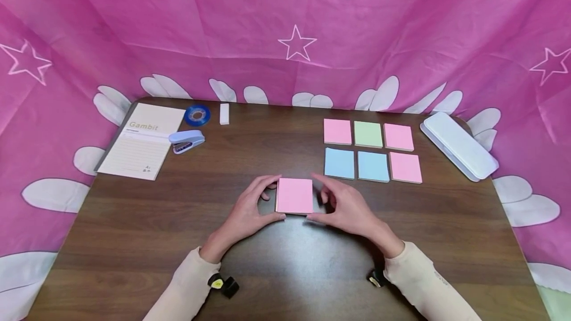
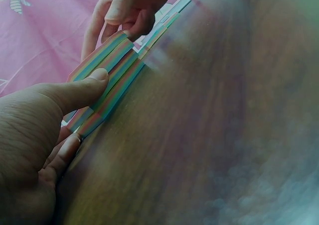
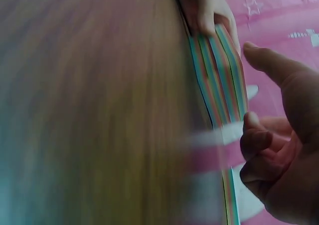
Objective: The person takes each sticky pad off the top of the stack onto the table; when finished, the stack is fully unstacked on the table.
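Observation:
A stack of sticky note pads [image 1: 295,195], pink on top with rainbow-layered sides, stands on the table in front of the person. My left hand [image 1: 250,207] grips its left side, the thumb near the front corner and fingers toward the back; the left wrist view shows that thumb [image 2: 97,78] against the striped edges. On the other side, my right hand [image 1: 350,209] is held just apart from the stack, index finger and thumb spread, the other fingers loosely bent. In the right wrist view a gap shows between its fingertips and the stack [image 3: 219,75].
Right of the stack, single sticky pads lie in two rows: pink [image 1: 337,131], green [image 1: 368,134] and blue [image 1: 340,163]. A white case [image 1: 459,146] lies at far right. At left are a notebook [image 1: 138,142], stapler [image 1: 186,141], blue tape roll [image 1: 197,115] and white eraser [image 1: 224,113].

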Demonstrator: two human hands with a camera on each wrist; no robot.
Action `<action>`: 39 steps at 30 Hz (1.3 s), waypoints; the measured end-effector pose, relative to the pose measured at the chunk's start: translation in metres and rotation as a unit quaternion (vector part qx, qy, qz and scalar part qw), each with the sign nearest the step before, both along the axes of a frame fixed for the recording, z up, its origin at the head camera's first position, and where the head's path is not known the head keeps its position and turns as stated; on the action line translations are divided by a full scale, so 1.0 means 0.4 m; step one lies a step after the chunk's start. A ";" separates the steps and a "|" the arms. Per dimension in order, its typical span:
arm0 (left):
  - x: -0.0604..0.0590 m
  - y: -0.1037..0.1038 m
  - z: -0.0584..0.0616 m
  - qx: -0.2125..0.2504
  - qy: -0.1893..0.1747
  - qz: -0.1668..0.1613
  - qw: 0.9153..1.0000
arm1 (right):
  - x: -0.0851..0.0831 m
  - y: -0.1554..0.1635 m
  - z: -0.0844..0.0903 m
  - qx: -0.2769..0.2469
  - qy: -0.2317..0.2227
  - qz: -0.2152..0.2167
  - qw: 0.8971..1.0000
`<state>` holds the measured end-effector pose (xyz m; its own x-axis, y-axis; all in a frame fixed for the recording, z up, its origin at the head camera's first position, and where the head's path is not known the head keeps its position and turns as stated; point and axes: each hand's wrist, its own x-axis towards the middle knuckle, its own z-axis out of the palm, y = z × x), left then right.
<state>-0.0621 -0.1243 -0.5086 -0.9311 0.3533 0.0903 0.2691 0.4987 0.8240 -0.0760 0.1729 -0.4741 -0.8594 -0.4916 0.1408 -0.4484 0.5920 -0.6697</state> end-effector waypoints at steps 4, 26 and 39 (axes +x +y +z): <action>-0.002 -0.001 0.000 -0.002 -0.004 0.001 1.000 | 0.002 -0.038 0.000 0.022 -0.006 -0.001 1.000; 0.002 -0.001 -0.004 -0.015 -0.014 0.009 1.000 | 0.023 0.003 0.009 0.000 -0.014 -0.045 0.999; 0.003 0.001 0.003 -0.008 -0.011 0.009 1.000 | 0.046 0.157 -0.013 0.039 -0.001 -0.074 0.996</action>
<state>-0.0611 -0.1240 -0.5075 -0.9393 0.3371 0.0637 0.2410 0.5165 0.8217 -0.0578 0.2356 -0.4791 -0.9234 -0.3692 0.1052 -0.3512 0.7020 -0.6196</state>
